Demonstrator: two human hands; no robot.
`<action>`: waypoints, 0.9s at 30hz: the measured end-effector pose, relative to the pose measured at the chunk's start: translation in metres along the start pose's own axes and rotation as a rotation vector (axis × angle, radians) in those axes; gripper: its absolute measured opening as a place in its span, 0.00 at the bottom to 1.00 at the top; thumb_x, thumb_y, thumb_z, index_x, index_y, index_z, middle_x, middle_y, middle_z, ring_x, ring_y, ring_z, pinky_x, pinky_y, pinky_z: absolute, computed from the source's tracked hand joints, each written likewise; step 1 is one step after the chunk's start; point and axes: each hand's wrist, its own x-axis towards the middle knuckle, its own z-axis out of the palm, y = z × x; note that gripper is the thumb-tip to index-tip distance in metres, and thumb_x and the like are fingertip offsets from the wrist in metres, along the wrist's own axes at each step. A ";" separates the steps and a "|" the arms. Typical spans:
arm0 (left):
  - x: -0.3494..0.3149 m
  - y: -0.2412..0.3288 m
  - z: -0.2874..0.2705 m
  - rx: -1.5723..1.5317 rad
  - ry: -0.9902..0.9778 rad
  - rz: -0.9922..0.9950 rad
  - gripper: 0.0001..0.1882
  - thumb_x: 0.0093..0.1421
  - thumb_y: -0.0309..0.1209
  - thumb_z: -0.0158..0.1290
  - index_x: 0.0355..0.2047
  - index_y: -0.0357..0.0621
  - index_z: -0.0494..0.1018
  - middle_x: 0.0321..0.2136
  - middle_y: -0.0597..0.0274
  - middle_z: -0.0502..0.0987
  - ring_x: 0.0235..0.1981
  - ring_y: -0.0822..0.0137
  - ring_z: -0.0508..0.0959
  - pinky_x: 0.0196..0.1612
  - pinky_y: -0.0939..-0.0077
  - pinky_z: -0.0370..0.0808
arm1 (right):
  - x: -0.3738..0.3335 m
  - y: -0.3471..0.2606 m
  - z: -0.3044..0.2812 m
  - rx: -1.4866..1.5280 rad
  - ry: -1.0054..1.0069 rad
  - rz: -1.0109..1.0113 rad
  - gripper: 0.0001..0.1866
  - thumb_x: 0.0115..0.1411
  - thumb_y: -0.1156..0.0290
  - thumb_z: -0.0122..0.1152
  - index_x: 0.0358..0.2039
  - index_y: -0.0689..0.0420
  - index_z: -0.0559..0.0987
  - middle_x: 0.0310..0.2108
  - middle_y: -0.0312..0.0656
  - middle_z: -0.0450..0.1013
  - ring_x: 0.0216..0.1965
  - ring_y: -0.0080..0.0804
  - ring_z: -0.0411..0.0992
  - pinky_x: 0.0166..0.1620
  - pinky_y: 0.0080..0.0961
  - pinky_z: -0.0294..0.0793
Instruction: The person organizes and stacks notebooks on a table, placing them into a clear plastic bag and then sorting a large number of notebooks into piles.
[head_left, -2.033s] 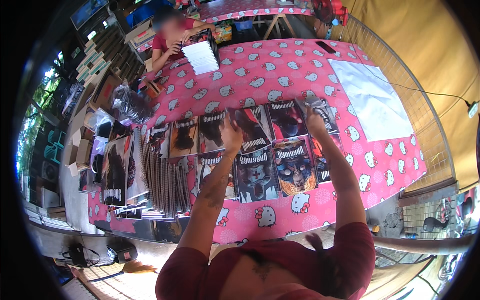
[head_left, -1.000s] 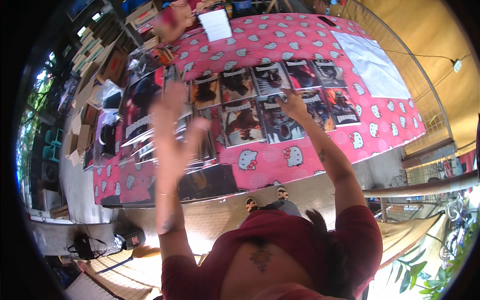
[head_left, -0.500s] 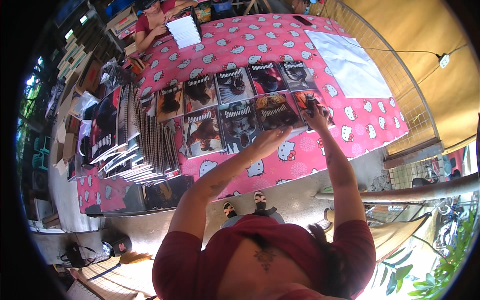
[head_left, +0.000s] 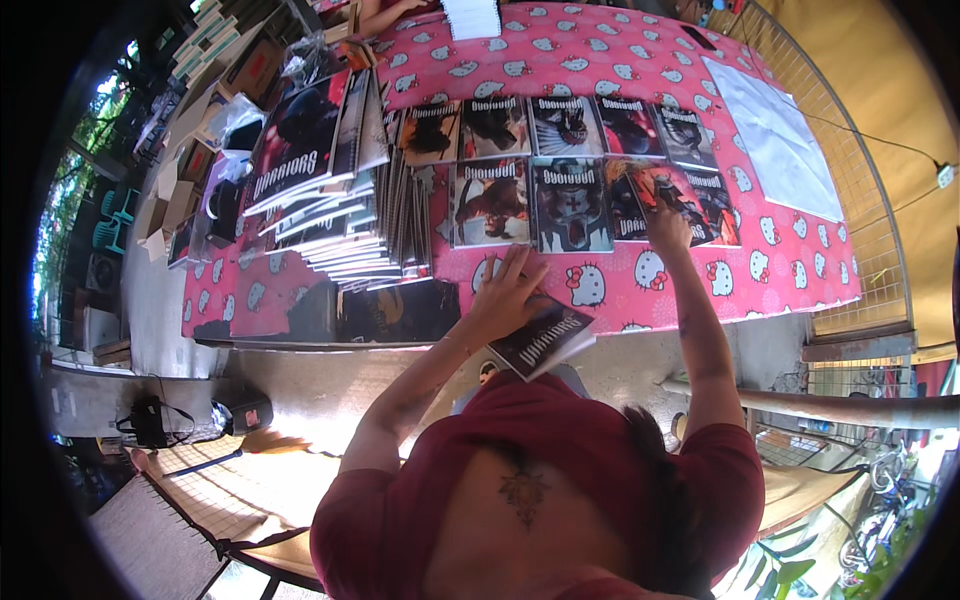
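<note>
My left hand (head_left: pixel 508 295) is at the table's front edge, its fingers spread and stretched toward the far side. Beneath its palm side, a dark-covered notebook (head_left: pixel 545 335) juts out past the edge toward me, page edges showing. My right hand (head_left: pixel 670 222) is on a red and dark notebook (head_left: pixel 648 190), its fingers bent over the cover. This one lies askew, overlapping the covers beneath and beside it. To its left in the near row are a grey notebook (head_left: pixel 572 205) and a brown-toned one (head_left: pixel 490 205). A far row of similar notebooks (head_left: pixel 565 127) runs behind.
Stacked spiral notebooks (head_left: pixel 350 225) pile up on the left. A pink patterned cloth (head_left: pixel 600 60) covers the table. White sheeting (head_left: pixel 775 140) lies at the right, near a dark phone (head_left: pixel 698 37). Another person's arm (head_left: pixel 392 15) is at the far side beside white pages (head_left: pixel 472 18).
My left hand has drawn back to the front edge, a notebook now beneath it. My right hand stays in the near row, where a red and dark notebook now lies askew. The view has shifted.
</note>
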 end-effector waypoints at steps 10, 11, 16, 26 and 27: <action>-0.069 -0.023 -0.033 -0.260 -0.344 -0.272 0.32 0.57 0.41 0.57 0.61 0.49 0.64 0.62 0.48 0.60 0.64 0.45 0.60 0.62 0.45 0.59 | -0.024 0.000 0.028 -0.070 0.114 -0.141 0.25 0.58 0.58 0.59 0.54 0.55 0.70 0.45 0.53 0.72 0.44 0.56 0.74 0.44 0.50 0.77; -0.086 -0.031 -0.024 -0.217 -0.330 -0.102 0.33 0.56 0.40 0.58 0.61 0.50 0.64 0.63 0.50 0.59 0.65 0.46 0.59 0.63 0.45 0.60 | -0.024 0.001 0.028 -0.090 0.101 -0.163 0.24 0.59 0.59 0.58 0.53 0.55 0.70 0.44 0.55 0.72 0.41 0.58 0.75 0.43 0.51 0.77; -0.083 -0.046 0.036 -0.047 -0.263 0.374 0.30 0.55 0.36 0.58 0.60 0.53 0.67 0.61 0.53 0.64 0.65 0.52 0.61 0.63 0.54 0.63 | -0.021 -0.032 -0.029 0.428 0.502 -0.242 0.13 0.57 0.70 0.53 0.41 0.62 0.75 0.30 0.61 0.75 0.34 0.59 0.75 0.36 0.46 0.73; -0.100 -0.079 -0.234 -0.766 0.840 -0.312 0.14 0.59 0.20 0.50 0.46 0.39 0.73 0.41 0.57 0.78 0.40 0.64 0.78 0.42 0.67 0.78 | -0.122 -0.199 -0.192 1.390 0.633 -0.539 0.11 0.58 0.72 0.64 0.40 0.64 0.80 0.39 0.38 0.78 0.40 0.25 0.72 0.47 0.23 0.70; -0.105 -0.095 -0.277 -0.818 1.071 -0.081 0.17 0.60 0.19 0.47 0.50 0.35 0.71 0.47 0.52 0.76 0.45 0.59 0.78 0.50 0.65 0.76 | -0.121 -0.215 -0.196 1.289 0.541 -0.558 0.12 0.58 0.71 0.65 0.39 0.65 0.81 0.38 0.38 0.78 0.39 0.23 0.72 0.46 0.21 0.70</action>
